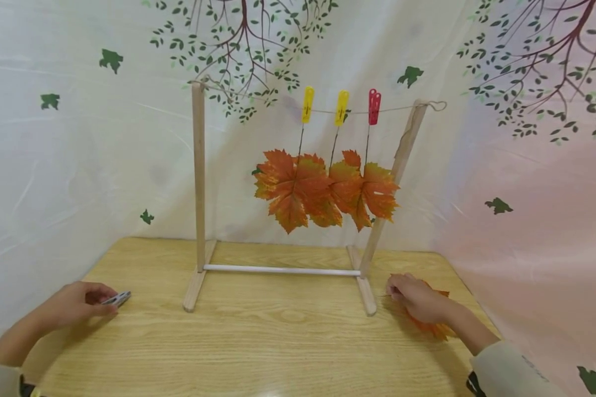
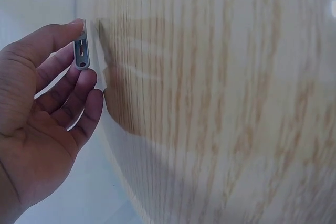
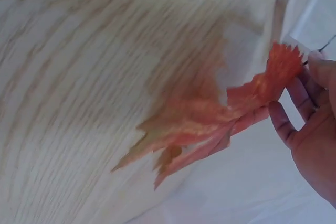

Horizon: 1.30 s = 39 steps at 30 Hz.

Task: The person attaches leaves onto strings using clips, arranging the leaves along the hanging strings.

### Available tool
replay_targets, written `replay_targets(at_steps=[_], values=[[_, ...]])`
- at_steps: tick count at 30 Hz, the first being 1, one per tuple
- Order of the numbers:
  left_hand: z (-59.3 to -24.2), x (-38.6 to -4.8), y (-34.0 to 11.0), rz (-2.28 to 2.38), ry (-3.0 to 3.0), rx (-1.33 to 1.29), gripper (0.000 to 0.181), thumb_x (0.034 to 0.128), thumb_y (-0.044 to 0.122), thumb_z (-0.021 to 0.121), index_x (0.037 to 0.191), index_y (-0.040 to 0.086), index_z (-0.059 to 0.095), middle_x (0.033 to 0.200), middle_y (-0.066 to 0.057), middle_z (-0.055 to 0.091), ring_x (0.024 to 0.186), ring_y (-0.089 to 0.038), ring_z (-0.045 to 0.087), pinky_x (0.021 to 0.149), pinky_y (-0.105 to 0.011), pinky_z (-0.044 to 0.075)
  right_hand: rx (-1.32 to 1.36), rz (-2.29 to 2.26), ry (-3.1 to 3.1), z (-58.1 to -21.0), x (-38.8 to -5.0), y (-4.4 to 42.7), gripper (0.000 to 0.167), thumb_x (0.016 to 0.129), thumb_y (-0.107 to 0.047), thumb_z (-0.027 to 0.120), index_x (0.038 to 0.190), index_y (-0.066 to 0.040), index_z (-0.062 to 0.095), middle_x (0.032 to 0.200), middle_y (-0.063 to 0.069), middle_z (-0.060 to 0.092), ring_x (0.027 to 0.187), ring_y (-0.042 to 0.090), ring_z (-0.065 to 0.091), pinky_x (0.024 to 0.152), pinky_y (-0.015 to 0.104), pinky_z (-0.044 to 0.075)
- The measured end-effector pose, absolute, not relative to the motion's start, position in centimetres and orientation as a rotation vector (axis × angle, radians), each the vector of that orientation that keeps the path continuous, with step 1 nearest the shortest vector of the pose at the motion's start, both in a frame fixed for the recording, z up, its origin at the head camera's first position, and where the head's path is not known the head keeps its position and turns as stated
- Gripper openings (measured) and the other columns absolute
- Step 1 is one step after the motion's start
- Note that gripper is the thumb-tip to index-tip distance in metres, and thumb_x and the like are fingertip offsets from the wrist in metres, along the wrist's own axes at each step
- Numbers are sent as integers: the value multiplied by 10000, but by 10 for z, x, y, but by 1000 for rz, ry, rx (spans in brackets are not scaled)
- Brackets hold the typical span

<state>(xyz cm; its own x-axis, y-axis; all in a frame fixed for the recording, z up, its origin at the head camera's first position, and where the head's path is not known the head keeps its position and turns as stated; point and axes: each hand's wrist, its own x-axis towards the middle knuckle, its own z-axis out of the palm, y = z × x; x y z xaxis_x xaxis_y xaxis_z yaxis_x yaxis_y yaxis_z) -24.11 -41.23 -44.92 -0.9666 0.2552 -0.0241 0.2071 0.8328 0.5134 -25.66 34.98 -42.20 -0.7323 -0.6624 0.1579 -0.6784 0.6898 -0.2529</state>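
At the table's left side my left hand [image 1: 74, 303] pinches a grey clothespin [image 1: 117, 299] between thumb and fingers. The left wrist view shows the same clothespin [image 2: 81, 53] just off the wood surface. On the right side my right hand [image 1: 419, 298] pinches the thin dark stem of an orange artificial leaf [image 1: 434, 329]. In the right wrist view the leaf [image 3: 210, 124] hangs down from the fingers, partly over the table. Between the hands, three orange leaves [image 1: 293, 190] hang by their stems from a string, held by two yellow clothespins [image 1: 341, 108] and a red clothespin [image 1: 374, 107].
A wooden stand has a left post [image 1: 199, 176], a leaning right post [image 1: 402, 160], and a white bar [image 1: 283, 269] across its feet. The string [image 1: 394, 109] runs between the post tops. The wood-grain table [image 1: 258, 342] meets a leaf-printed backdrop [image 1: 104, 149].
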Motion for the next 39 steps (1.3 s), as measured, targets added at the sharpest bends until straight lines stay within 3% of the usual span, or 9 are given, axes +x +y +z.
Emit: replay_targets(at_steps=[5,12,20,28,39], values=[[-447,-242,-412,769,2919,344,384,926,341,771,1133,21,730,947,24,670,803,6,542,699,-231,483,1143,735,-2780,-420,-261,345,159,1023,13,548,948,-108,477,814,-67,423,750,63,356,655,275,352],[-443,-242,-413,736,2980,344,374,938,329,755,1147,19,731,967,-2,691,805,-9,564,692,-240,489,942,953,-2799,-414,-260,340,83,1041,-63,581,1096,-90,637,980,-12,656,832,154,601,731,255,529],[-419,-240,-404,846,3033,373,341,1017,235,657,1218,-40,679,1057,-130,720,840,-171,671,633,-278,518,816,1091,-2797,-400,-257,329,81,1039,-133,611,1087,-98,665,908,-19,659,765,128,596,675,270,533],[-388,-242,-389,950,3145,340,441,1010,283,677,1288,-56,633,1078,-162,715,812,94,569,620,-252,518,860,1066,-2804,-400,-261,320,78,1038,-156,614,1082,-119,668,935,-28,676,798,178,631,706,278,542],[-346,-243,-357,1078,3196,277,520,941,400,754,1254,-5,666,1073,-163,731,815,120,582,643,-221,540,927,1066,-2755,-396,-267,303,65,1029,-137,627,1052,-159,683,926,-34,679,799,152,622,714,287,542]])
